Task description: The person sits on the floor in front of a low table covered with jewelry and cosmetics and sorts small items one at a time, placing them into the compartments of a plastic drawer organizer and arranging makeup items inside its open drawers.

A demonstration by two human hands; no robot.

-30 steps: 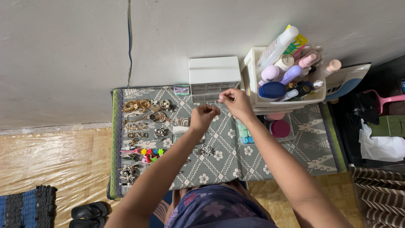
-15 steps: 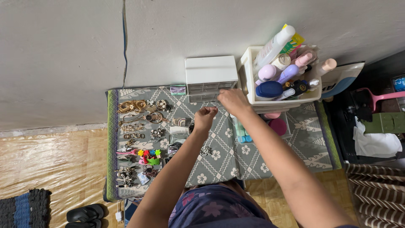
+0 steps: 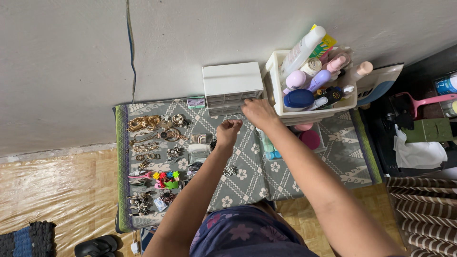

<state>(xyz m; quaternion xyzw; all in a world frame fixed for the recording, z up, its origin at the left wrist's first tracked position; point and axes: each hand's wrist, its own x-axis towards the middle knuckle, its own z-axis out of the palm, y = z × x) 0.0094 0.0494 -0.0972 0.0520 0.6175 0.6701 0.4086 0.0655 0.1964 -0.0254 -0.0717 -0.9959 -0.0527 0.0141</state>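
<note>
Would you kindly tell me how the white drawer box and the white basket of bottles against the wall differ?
The white drawer box is closed on top with small drawer fronts, while the white basket is open-topped. The drawer box shows nothing of its contents; the basket is crowded with bottles and tubes sticking out. The right hand reaches the drawer box front, not the basket. Both are white and stand on the patterned mat by the wall.

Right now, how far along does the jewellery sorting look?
Many pieces of jewellery already lie in rows on the patterned mat. In hand: the right hand reaches the small white drawer box, and the left hand is closed. One brooch-like piece lies apart from the rows.
</note>
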